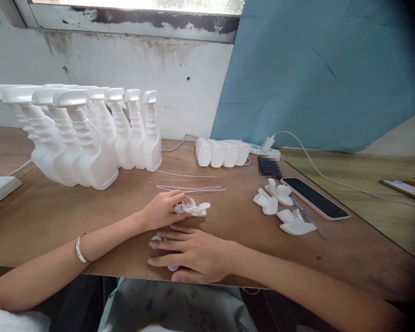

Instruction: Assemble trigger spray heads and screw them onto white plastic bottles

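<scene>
My left hand (161, 211) rests on the brown table (55, 216) with its fingers closed on a white spray-trigger head (193, 208). My right hand (190, 254) lies flat near the table's front edge, fingers pointing left, covering a small white part (173, 268) that shows only at the edges. A silver bangle (79, 249) sits on my left wrist. Several thin white dip tubes (190, 188) lie just beyond the left hand.
A row of assembled white spray bottles (90, 138) stands at the back left. Several capless bottles (221, 153) lie by a power strip (263, 150). Loose trigger heads (280, 205), tweezers (307, 216) and a pink phone (314, 198) lie to the right. A blue board (318, 69) leans behind.
</scene>
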`<state>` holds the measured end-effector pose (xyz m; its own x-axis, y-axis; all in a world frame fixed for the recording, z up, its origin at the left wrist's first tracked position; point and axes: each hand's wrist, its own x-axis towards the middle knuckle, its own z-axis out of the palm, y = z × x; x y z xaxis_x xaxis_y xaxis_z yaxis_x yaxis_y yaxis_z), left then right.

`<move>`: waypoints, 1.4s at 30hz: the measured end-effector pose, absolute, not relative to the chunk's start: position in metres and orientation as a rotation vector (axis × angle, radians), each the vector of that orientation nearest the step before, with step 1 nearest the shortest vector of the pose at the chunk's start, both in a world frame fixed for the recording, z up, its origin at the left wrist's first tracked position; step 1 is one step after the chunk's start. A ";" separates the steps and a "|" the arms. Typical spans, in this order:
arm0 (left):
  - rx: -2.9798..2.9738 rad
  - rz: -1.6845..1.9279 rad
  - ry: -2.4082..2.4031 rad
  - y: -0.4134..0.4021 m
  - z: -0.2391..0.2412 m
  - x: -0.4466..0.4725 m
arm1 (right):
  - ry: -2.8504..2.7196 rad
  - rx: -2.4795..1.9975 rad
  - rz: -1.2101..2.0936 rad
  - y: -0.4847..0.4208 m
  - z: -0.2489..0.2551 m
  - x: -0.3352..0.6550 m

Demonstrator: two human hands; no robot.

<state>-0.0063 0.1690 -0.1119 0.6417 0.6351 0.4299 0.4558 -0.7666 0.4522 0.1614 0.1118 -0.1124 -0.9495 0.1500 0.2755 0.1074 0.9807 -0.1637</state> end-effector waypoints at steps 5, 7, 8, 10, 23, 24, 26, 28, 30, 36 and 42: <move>2.404 0.994 1.027 0.175 -0.112 -0.009 | -2.801 -0.440 0.104 0.124 -0.122 0.166; 2.275 1.066 1.096 0.177 -0.112 -0.011 | -2.769 -0.535 0.042 0.132 -0.124 0.171; 2.217 1.097 1.127 0.179 -0.112 -0.012 | -2.747 -0.558 0.022 0.136 -0.125 0.174; 2.136 1.157 1.185 0.181 -0.112 -0.014 | -2.670 -0.562 0.023 0.145 -0.126 0.179; 2.339 1.055 1.133 0.176 -0.108 -0.013 | -2.365 -1.381 -0.472 0.204 -0.127 0.228; 2.357 1.043 1.129 0.176 -0.108 -0.013 | -2.392 -1.411 -0.510 0.205 -0.126 0.229; 2.384 1.018 1.127 0.176 -0.109 -0.013 | -2.403 -1.429 -0.559 0.205 -0.124 0.230; 2.398 0.989 1.128 0.178 -0.111 -0.014 | -2.375 -1.419 -0.539 0.205 -0.122 0.231; 2.404 0.975 1.122 0.178 -0.112 -0.014 | -2.324 -1.399 -0.448 0.205 -0.120 0.231; 2.405 0.968 1.090 0.176 -0.110 -0.012 | -1.920 -1.300 0.064 0.205 -0.115 0.228; 2.410 0.956 1.066 0.175 -0.112 -0.011 | -1.345 -1.045 0.742 0.190 -0.106 0.206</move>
